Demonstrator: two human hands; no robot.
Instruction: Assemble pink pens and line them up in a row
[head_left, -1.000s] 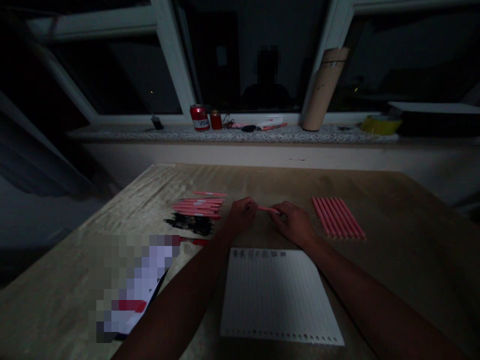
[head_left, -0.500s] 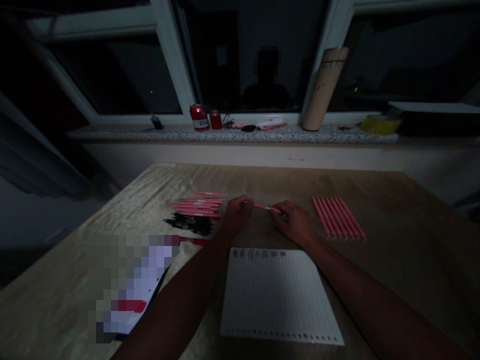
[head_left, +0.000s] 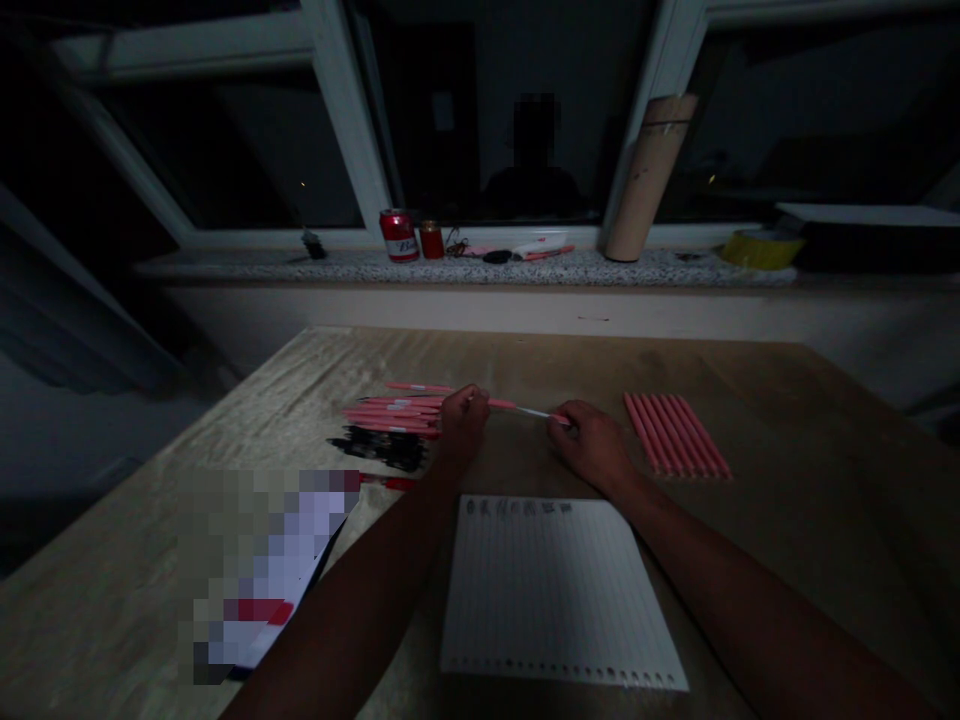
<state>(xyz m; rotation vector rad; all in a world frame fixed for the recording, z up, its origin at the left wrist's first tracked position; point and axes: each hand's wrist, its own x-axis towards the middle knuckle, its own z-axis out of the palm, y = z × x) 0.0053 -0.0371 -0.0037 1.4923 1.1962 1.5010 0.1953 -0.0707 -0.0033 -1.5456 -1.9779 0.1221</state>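
Over the table beyond the paper, both hands hold a pink pen (head_left: pixel 502 405), stretched between them and drawn apart. My left hand (head_left: pixel 463 425) is closed on its pink barrel part. At the other end, my right hand (head_left: pixel 589 435) pinches a short pink piece. A thin pale stem, like a refill, shows between the two pink parts. Left of my left hand lies a pile of pink pens (head_left: pixel 390 412), with black pen-like pieces (head_left: pixel 382 447) nearer me. Right of my right hand, several pink pens (head_left: pixel 675 435) lie side by side in a neat row.
Lined paper (head_left: pixel 555 590) with small scribbles along its top lies between my forearms. A red pen (head_left: pixel 386 482) and a blurred-out pale item (head_left: pixel 292 570) are at the left. The windowsill (head_left: pixel 345 268) holds a red can (head_left: pixel 398 236), a cardboard tube (head_left: pixel 651 180) and yellow tape (head_left: pixel 761 250).
My left hand has moved left and slightly away from me, and my right hand slightly right. More of the pale stem shows between the pen's parts.
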